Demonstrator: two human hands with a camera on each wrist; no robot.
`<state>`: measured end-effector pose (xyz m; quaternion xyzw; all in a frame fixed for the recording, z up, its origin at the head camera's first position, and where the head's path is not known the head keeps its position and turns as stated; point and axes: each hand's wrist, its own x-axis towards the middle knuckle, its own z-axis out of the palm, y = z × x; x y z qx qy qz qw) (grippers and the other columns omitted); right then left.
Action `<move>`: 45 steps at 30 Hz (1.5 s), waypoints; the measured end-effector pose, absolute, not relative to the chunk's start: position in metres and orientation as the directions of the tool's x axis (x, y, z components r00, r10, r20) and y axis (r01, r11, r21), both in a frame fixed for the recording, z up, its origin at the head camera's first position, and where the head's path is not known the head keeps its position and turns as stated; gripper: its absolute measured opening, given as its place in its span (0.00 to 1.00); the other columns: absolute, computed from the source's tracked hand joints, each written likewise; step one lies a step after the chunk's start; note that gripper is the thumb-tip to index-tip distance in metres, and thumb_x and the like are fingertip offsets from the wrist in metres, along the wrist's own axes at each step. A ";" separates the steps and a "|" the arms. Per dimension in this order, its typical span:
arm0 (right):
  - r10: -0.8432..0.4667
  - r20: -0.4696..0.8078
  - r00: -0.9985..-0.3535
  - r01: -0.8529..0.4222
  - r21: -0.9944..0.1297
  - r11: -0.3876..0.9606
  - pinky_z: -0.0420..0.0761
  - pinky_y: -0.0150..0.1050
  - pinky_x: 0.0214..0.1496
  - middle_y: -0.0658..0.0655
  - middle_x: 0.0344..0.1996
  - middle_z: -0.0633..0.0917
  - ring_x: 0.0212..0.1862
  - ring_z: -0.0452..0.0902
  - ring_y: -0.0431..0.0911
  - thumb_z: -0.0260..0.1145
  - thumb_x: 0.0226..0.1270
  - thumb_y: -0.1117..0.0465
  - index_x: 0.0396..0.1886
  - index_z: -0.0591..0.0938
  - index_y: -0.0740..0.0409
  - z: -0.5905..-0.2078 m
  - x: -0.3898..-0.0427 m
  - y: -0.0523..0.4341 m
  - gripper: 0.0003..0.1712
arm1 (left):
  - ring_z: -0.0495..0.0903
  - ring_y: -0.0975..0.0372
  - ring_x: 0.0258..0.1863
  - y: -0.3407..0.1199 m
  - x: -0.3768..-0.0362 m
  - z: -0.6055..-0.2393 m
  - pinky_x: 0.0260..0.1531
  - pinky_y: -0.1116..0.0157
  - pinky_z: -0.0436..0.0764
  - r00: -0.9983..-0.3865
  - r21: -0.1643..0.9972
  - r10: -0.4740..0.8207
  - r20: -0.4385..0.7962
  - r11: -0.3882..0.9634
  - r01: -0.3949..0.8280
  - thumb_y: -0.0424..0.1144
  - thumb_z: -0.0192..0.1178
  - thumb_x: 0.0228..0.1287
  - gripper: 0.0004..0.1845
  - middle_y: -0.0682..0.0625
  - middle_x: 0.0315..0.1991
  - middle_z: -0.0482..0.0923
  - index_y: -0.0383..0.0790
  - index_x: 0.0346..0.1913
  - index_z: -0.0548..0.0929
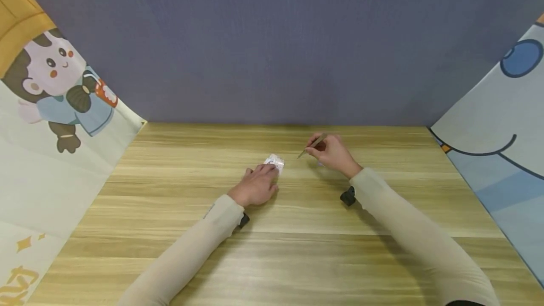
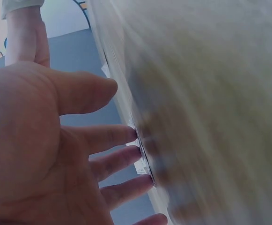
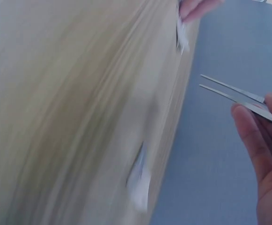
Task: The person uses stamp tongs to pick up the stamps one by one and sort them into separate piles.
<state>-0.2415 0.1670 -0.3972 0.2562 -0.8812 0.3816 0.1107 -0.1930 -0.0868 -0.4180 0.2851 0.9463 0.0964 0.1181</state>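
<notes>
Fingertips of my left hand (image 1: 257, 185) press on a small, shiny whitish printed sheet or packet (image 1: 276, 161) lying on the table. In the left wrist view these fingers are fairly straight, with the edge of the whitish piece (image 2: 140, 167) under their tips. My right hand (image 1: 336, 156) pinches metal tweezers (image 1: 315, 144) between thumb and fingers, just right of the sheet. Their two slim tips stand apart with nothing between them, as the right wrist view of the tweezers (image 3: 260, 111) shows. Below them, a small white piece (image 3: 139, 190) lies on the table, partly hidden by my right hand in the head view.
The wood-grain table (image 1: 272, 259) ends at a dark blue-grey panel (image 1: 272, 46) behind it. Cartoon-printed sheets hang at the left (image 1: 63, 169) and right (image 1: 510, 122). A black wrist camera (image 1: 348, 196) sits under the right sleeve.
</notes>
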 end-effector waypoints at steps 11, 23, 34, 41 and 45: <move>-0.385 0.327 -0.863 -0.501 -0.653 0.568 0.79 0.35 0.31 0.49 0.27 0.82 0.28 0.79 0.41 0.68 0.61 0.64 0.31 0.82 0.57 -0.408 -0.248 0.135 0.03 | 0.50 0.55 0.70 -0.079 -0.192 -0.417 0.59 0.49 0.59 -0.810 0.210 0.556 -0.186 0.828 0.520 0.50 0.47 0.72 0.29 0.49 0.73 0.51 0.45 0.72 0.60; -0.378 0.361 -0.853 -0.521 -0.645 0.560 0.78 0.36 0.30 0.49 0.27 0.82 0.28 0.77 0.41 0.67 0.62 0.66 0.33 0.81 0.59 -0.408 -0.243 0.134 0.02 | 0.50 0.55 0.70 -0.078 -0.190 -0.415 0.59 0.49 0.59 -0.806 0.202 0.556 -0.205 0.829 0.521 0.50 0.47 0.72 0.29 0.49 0.73 0.50 0.46 0.72 0.59; -0.320 0.377 -0.869 -0.495 -0.664 0.561 0.79 0.38 0.32 0.53 0.28 0.83 0.30 0.81 0.48 0.65 0.63 0.67 0.31 0.81 0.59 -0.390 -0.238 0.159 0.01 | 0.52 0.53 0.69 -0.079 -0.189 -0.412 0.60 0.49 0.57 -0.812 0.204 0.551 -0.194 0.832 0.516 0.51 0.48 0.71 0.30 0.48 0.72 0.51 0.44 0.72 0.60; -0.294 0.368 -0.882 -0.471 -0.671 0.573 0.79 0.38 0.30 0.54 0.27 0.84 0.30 0.81 0.54 0.65 0.62 0.67 0.31 0.81 0.58 -0.384 -0.236 0.183 0.02 | 0.54 0.53 0.67 -0.080 -0.191 -0.410 0.56 0.49 0.58 -0.813 0.192 0.566 -0.140 0.821 0.538 0.49 0.49 0.70 0.29 0.48 0.71 0.54 0.44 0.71 0.62; -0.272 0.350 -0.896 -0.443 -0.676 0.589 0.79 0.38 0.29 0.54 0.27 0.84 0.30 0.82 0.54 0.65 0.62 0.67 0.30 0.80 0.54 -0.382 -0.236 0.192 0.04 | 0.54 0.54 0.68 -0.078 -0.191 -0.409 0.55 0.49 0.59 -0.808 0.197 0.577 -0.119 0.811 0.550 0.48 0.49 0.70 0.28 0.48 0.71 0.55 0.43 0.70 0.64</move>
